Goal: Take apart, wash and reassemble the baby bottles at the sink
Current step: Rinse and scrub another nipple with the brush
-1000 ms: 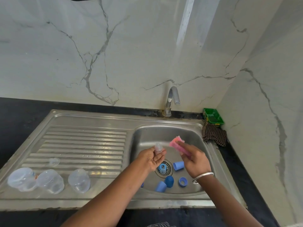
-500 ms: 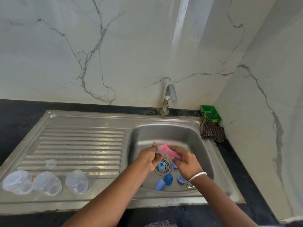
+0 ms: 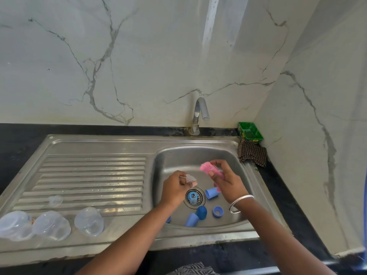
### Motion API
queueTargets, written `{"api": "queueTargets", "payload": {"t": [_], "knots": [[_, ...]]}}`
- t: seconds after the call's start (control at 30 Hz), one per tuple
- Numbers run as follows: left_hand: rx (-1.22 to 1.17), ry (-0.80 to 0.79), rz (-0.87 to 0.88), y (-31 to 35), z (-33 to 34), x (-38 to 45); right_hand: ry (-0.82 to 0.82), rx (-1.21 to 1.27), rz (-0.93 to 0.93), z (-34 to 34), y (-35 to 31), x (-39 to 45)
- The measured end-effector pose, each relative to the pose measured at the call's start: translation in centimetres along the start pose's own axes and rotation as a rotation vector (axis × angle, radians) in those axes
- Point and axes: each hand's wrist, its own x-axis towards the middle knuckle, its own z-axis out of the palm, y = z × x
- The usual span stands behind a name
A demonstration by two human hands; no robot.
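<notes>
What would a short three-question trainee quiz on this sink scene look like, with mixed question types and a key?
1. True or false: the left hand holds the pink sponge.
2. How many clear bottle bodies lie on the drainboard?
3. Where are the blue bottle parts? A) in the basin B) on the drainboard C) in the green tray

Key:
1. False; the right hand grips it, while the left pinches a clear teat.
2. Three.
3. A.

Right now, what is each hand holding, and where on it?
Left hand pinches a small clear teat at its base. Right hand grips the pink sponge around its middle, over the sink basin.
</notes>
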Motion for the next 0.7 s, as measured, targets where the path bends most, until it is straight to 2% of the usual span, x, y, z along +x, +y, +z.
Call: {"api": "queueTargets", "payload": {"t": [0.13, 0.23, 0.37, 0.47, 0.6, 0.7], "knots": [[-0.089, -0.072, 0.165, 0.6, 0.1, -0.7, -0.04, -0.232, -0.042, 0.1, 0.4, 0.8], [-0.225, -0.151, 0.207, 1.2, 0.1, -1.0, -0.039, -0.21, -0.07, 0.7, 0.3, 0.9], [-0.534, -0.281, 0.016, 2.1, -0.5, -1.4, -0.097, -0.05, -0.226, 1.4, 0.0, 0.4], [-0.681, -0.328, -0.12, 2.3, -1.1, -1.3, -0.156, -0.09, -0.356, 0.2, 0.6, 0.4], [-0.654, -0.385, -0.176, 2.0, -1.4, -1.5, -0.185, -0.302, -0.389, -2.0, 1.5, 1.1], [-0.581, -0.384, -0.138, 1.7, -1.2, -1.4, -0.051, -0.418, -0.382, -2.2, 1.4, 1.5]]}}
